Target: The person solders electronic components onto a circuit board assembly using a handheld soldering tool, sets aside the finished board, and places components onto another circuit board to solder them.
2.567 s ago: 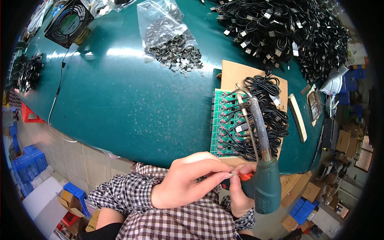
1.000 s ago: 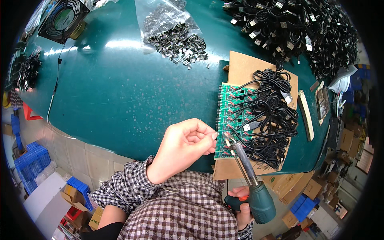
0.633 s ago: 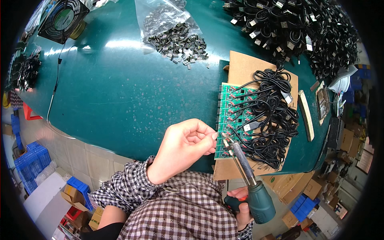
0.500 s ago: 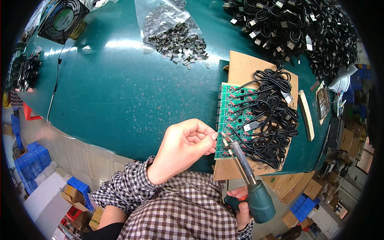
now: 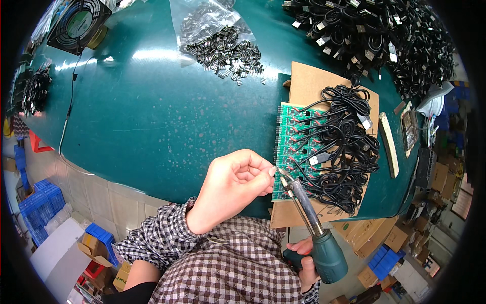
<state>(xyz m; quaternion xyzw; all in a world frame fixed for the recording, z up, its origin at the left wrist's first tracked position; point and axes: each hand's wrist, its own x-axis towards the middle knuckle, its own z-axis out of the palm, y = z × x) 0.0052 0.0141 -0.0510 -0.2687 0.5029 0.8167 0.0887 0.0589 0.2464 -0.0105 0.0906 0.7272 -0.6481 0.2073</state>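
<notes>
My right hand [image 5: 304, 263] grips a dark green soldering gun [image 5: 329, 256] by its handle. Its metal barrel slants up and left, with a thin tube alongside, and the tip reaches the left edge of a green circuit board panel [image 5: 298, 134]. At that same edge, close to the tip, my left hand [image 5: 235, 180] is closed in a pinch. What lies between its thumb and finger is too small and hidden to make out. Small black pin connectors line the panel's left edge. Black USB cables [image 5: 347, 147] run from the panel and lie coiled to its right.
The panel rests on a cardboard sheet [image 5: 304, 81] on the green table. A plastic bag [image 5: 197, 20] spills a pile of small pin connectors [image 5: 228, 53]. More black USB cables [image 5: 369, 30] are heaped at the far right; a fan [image 5: 78, 23] stands far left. A pale strip [image 5: 388, 144] lies right.
The soldering gun has shifted very slightly to the left. My left hand stays pinched at the same spot by the panel's edge.
</notes>
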